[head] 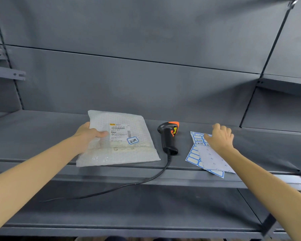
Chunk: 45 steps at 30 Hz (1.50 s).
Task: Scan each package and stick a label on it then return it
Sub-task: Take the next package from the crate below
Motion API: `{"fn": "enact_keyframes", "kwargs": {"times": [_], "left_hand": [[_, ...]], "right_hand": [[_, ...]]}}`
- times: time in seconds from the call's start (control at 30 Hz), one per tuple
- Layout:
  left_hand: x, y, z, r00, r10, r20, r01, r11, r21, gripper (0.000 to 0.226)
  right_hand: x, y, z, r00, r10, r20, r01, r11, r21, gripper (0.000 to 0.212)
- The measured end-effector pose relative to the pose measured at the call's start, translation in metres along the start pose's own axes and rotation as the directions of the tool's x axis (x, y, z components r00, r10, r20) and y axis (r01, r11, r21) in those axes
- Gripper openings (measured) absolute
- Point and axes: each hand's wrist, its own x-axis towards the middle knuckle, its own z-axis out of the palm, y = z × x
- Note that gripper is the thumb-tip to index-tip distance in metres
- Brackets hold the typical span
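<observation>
Package [118, 140] flat on shelf [42, 129], blue label [132, 140] already stuck on. Left hand [89, 134] grips its 9 o'clock edge. Right hand [221, 138], fingers relaxed, touches label sheets [210, 157] at 3 o'clock. Scanner [169, 136] between. Next, likely: return package.

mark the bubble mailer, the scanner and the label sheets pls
white bubble-wrap mailer package [129, 153], head view, on its lower plastic face
black handheld barcode scanner with orange trim [167, 136], head view, on its grip
white sheets of blue-bordered labels [214, 159], head view, on the top sheet
</observation>
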Motion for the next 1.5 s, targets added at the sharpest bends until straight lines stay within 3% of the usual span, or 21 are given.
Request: {"fn": "enact_keyframes", "kwargs": {"times": [0.27,0.43,0.77,1.07,1.37,1.5], "left_hand": [[-0.023,0.039,0.003,0.994,0.098,-0.056,-0.11,0.947,-0.301,0.051],[-0.048,0.064,0.053,0.975,0.206,0.079,-0.162,0.912,-0.377,0.053],[-0.12,0.061,0.234,0.845,0.262,0.467,-0.062,0.914,-0.401,0.048],[-0.19,-0.005,0.339,0.727,0.203,0.655,0.04,0.941,-0.336,0.046],[-0.245,-0.105,0.391,0.635,0.031,0.772,0.126,0.982,-0.144,0.052],[-0.266,-0.154,0.409,0.621,-0.113,0.776,0.226,0.973,-0.039,0.055]], "right_hand": [[-0.004,-0.017,-0.038,0.963,-0.258,-0.075,0.254,0.966,-0.057,0.055],[-0.005,0.011,-0.077,0.949,-0.283,-0.142,0.261,0.953,-0.153,0.059],[-0.06,0.173,-0.14,0.987,-0.047,-0.152,-0.004,0.948,-0.32,0.062],[-0.151,0.317,-0.146,0.978,0.187,-0.093,-0.208,0.872,-0.442,0.065],[-0.244,0.397,-0.068,0.909,0.41,0.073,-0.352,0.851,-0.391,0.055],[-0.282,0.418,-0.031,0.801,0.576,0.163,-0.548,0.815,-0.186,0.053]]}}
